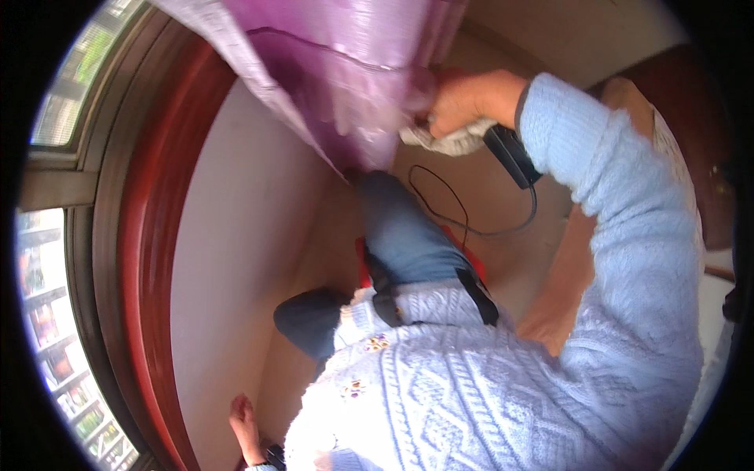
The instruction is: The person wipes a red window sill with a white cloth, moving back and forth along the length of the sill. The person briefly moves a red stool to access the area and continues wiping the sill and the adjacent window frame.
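Note:
My right hand [465, 100] is raised at the upper right, beside a shiny purple curtain [377, 41]. Its fingers are bent around a bunched off-white cloth [445, 141], and blur hides whether the fingertips also touch the curtain. A black power adapter [511, 156] shows below my wrist, with a dark cable [465, 226] looping from it. What supports the adapter is hidden. Far from the curtain, my left hand [241, 415] hangs low near the pale wall at the lower left. I cannot make out its fingers clearly, and no object shows in it.
At left runs a window [53, 329] with bars outside and a reddish-brown wooden sill [150, 194]. Below it is a pale wall [235, 194]. Something red [471, 253], perhaps a stool, shows beneath my legs. Dark brown furniture [689, 118] stands at right.

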Demonstrator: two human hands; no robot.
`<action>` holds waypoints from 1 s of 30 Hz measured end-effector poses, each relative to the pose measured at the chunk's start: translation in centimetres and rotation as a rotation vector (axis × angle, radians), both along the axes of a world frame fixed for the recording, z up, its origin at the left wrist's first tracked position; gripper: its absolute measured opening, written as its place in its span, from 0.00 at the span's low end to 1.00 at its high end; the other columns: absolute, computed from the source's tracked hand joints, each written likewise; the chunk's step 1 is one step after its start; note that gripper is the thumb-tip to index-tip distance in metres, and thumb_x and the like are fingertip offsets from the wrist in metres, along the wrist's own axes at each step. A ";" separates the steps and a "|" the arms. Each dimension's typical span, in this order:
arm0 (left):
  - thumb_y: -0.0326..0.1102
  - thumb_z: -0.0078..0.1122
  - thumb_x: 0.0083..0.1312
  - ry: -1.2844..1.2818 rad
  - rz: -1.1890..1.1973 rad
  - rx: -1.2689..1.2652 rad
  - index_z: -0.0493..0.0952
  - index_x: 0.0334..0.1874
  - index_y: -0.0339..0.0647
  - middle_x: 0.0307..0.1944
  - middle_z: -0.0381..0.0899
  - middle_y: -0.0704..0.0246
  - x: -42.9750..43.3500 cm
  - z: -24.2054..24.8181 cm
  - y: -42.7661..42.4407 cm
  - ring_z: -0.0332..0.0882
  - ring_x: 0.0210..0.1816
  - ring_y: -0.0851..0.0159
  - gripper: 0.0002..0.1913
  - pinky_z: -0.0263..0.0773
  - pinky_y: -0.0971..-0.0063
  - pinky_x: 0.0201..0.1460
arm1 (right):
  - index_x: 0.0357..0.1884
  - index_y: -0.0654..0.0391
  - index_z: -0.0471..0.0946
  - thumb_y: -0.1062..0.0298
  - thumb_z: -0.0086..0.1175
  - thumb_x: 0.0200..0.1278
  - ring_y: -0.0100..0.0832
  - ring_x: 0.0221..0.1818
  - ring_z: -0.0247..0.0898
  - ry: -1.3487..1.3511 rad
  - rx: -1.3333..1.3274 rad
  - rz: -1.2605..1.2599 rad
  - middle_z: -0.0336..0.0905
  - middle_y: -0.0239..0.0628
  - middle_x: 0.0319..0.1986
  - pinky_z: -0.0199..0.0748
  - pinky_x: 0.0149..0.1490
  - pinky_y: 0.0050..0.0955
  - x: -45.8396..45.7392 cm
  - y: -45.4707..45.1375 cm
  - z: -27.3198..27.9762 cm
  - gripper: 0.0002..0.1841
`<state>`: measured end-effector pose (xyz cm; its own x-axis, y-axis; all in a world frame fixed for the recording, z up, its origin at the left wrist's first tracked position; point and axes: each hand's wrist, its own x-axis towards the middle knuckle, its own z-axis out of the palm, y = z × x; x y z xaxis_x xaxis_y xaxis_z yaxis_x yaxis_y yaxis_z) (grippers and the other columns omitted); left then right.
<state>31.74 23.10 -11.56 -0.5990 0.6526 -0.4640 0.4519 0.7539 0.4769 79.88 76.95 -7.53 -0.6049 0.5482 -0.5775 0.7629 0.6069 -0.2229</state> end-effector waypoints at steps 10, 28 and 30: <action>0.26 0.52 0.67 -0.222 -0.081 -0.063 0.74 0.49 0.30 0.40 0.80 0.65 1.0 -0.7 -0.8 0.77 0.41 0.69 0.11 0.72 0.77 0.49 | 0.45 0.49 0.82 0.58 0.61 0.43 0.47 0.47 0.75 -0.144 -0.357 -0.167 0.80 0.41 0.44 0.74 0.52 0.40 14.7 -14.9 -10.8 0.22; 0.26 0.56 0.63 -0.122 -0.005 0.058 0.77 0.48 0.31 0.39 0.82 0.64 2.4 -1.3 4.7 0.79 0.41 0.68 0.12 0.74 0.76 0.44 | 0.53 0.36 0.78 0.54 0.62 0.48 0.40 0.59 0.68 -0.449 -0.529 0.072 0.77 0.31 0.53 0.67 0.61 0.42 12.4 -18.9 -9.2 0.25; 0.24 0.56 0.60 0.012 -0.101 0.163 0.77 0.47 0.33 0.37 0.82 0.62 2.5 0.3 7.1 0.79 0.40 0.67 0.12 0.74 0.74 0.41 | 0.54 0.40 0.77 0.54 0.61 0.49 0.41 0.59 0.68 -0.319 -0.398 0.058 0.77 0.35 0.53 0.67 0.61 0.41 9.8 -16.7 -5.2 0.26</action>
